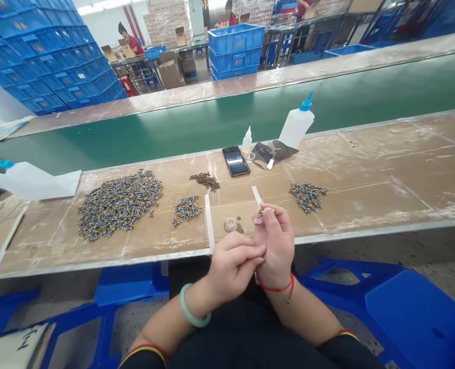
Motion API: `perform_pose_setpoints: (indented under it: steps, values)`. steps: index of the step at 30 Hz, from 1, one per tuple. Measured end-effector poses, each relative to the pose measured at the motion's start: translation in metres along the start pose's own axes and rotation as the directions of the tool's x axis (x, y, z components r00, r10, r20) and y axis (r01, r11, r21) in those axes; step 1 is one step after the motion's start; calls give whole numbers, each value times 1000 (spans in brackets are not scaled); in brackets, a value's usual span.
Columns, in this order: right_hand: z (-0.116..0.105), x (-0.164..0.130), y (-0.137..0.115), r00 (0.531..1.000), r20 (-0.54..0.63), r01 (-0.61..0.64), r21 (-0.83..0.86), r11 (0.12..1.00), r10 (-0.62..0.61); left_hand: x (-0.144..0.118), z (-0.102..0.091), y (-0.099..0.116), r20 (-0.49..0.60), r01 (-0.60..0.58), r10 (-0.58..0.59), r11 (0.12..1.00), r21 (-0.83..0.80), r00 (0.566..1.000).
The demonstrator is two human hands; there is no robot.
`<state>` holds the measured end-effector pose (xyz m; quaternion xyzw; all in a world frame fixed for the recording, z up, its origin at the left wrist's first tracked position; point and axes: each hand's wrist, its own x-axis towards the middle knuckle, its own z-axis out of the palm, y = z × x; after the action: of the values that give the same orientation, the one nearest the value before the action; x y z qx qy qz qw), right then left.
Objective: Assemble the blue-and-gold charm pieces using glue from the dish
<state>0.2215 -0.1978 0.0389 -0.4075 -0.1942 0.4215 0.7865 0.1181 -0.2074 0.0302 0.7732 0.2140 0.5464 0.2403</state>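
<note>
My left hand (pixel 233 266) is closed in a pinch against the palm side of my right hand; whatever sits between its fingertips is too small or hidden. Between the thumb and fingers of my right hand (pixel 276 241) is a small brass-coloured part (pixel 260 210). Just beyond the hands, a small clear round dish (pixel 230 224) lies on a cardboard sheet (pixel 223 211). Small blue-and-brass parts form a large pile (pixel 121 205) at left, a smaller pile (pixel 186 209) nearer the hands and another pile (pixel 309 197) at right. Small brown pieces (pixel 205 180) lie behind the sheet.
A phone (pixel 236 161), a small dropper bottle (pixel 247 139), a dark pouch (pixel 275 152) and a white bottle with a blue nozzle (pixel 297 125) stand along the table's back edge. Beyond runs a green belt (pixel 165 128). Blue stools (pixel 415 307) flank me; blue crates (pixel 235 51) and people are farther off.
</note>
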Motion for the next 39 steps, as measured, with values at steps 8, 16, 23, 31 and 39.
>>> perform_pose_setpoints:
  steps: [8, 16, 23, 31, 39]
  values:
    - [-1, 0, -15, 975, 97, -206, 87, 975, 198, 36, -11, -18, 194, -226, 245, 967, -114, 950]
    - [-14, 9, -14, 989, 141, 35, -3, 999, -34, 22, 0, -11, 194, 391, -457, 388, -835, 868]
    - [-38, 22, -18, 943, 312, 194, -228, 954, -117, 15, 0, -2, 326, 434, -576, 56, -899, 750]
    - [-54, 41, -22, 870, 493, 299, -485, 822, -26, 7, -19, -6, 278, 460, -626, 147, -876, 729]
    - [-61, 81, -33, 571, 802, 631, -565, 532, 175, -36, -11, -39, 31, 379, -711, 336, -862, 703]
